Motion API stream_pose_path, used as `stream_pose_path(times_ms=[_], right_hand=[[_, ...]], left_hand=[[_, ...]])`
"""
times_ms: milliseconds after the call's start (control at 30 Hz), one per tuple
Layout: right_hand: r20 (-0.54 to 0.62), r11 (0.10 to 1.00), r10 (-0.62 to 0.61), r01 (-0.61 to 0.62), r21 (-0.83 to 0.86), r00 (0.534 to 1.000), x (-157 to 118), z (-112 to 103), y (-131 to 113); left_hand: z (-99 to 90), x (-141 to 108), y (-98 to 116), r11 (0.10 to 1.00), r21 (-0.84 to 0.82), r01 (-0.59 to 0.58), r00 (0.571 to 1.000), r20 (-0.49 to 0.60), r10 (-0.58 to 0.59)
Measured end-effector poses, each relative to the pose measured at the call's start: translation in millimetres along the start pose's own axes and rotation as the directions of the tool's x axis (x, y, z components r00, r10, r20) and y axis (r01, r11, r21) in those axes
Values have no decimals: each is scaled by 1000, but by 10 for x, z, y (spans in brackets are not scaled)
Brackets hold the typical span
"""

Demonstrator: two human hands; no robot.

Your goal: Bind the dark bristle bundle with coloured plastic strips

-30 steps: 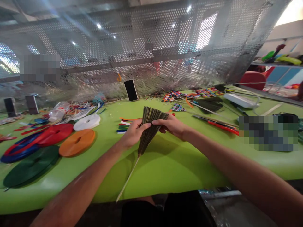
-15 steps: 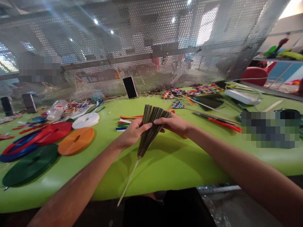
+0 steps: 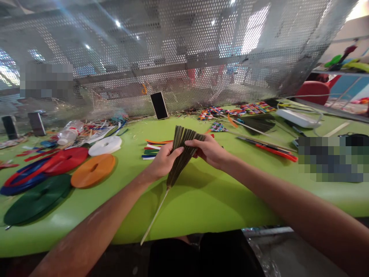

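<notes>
A pleated, dark green leaf fan (image 3: 179,161) is held above the green table (image 3: 201,207), its pale stem pointing down and left toward the front edge. My left hand (image 3: 163,159) grips the fan's left side, thumb on the folds. On the right side my right hand (image 3: 209,150) pinches the pleats near the top; some of its fingers are hidden behind the leaf. Short coloured strips (image 3: 148,151) lie on the table just behind my left hand.
Orange (image 3: 93,171), white (image 3: 105,146), red (image 3: 70,159) and dark green (image 3: 37,200) ribbon rolls lie at left. A phone (image 3: 159,105) leans against the mesh. Red-handled scissors (image 3: 276,152), woven pieces (image 3: 219,127), a dark leaf (image 3: 259,123) and a white power strip (image 3: 298,118) lie right.
The fan and its stem have shifted slightly up and left. My right hand has moved a little left along the pleats, with both hands still holding the leaf.
</notes>
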State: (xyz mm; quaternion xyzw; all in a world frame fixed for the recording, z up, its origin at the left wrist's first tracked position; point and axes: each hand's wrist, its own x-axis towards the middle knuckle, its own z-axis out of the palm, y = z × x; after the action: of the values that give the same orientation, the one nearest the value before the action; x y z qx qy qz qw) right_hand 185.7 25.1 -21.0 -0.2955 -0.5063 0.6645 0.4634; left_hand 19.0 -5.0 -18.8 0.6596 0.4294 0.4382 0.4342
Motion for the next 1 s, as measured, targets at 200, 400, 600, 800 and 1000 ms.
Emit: stream_pose_path(times_ms=[200,400,600,800,1000], right_hand=[[-20,999,-22,22,-24,1000,-24,29,-70],[-18,996,-56,55,-64,998,-16,9,-52],[-30,997,-57,55,-62,998,1,3,17],[-11,996,-64,63,-55,998,11,7,24],[99,996,-12,21,-88,995,29,-56,15]], left_hand=[[33,-4,-11,994,98,-42,999,-26,44],[39,-22,46,985,157,-78,996,-19,82],[23,-29,36,982,190,-21,999,-31,27],[0,-18,18,978,201,-55,995,-74,71],[-27,-5,-15,998,67,0,990,-138,9]])
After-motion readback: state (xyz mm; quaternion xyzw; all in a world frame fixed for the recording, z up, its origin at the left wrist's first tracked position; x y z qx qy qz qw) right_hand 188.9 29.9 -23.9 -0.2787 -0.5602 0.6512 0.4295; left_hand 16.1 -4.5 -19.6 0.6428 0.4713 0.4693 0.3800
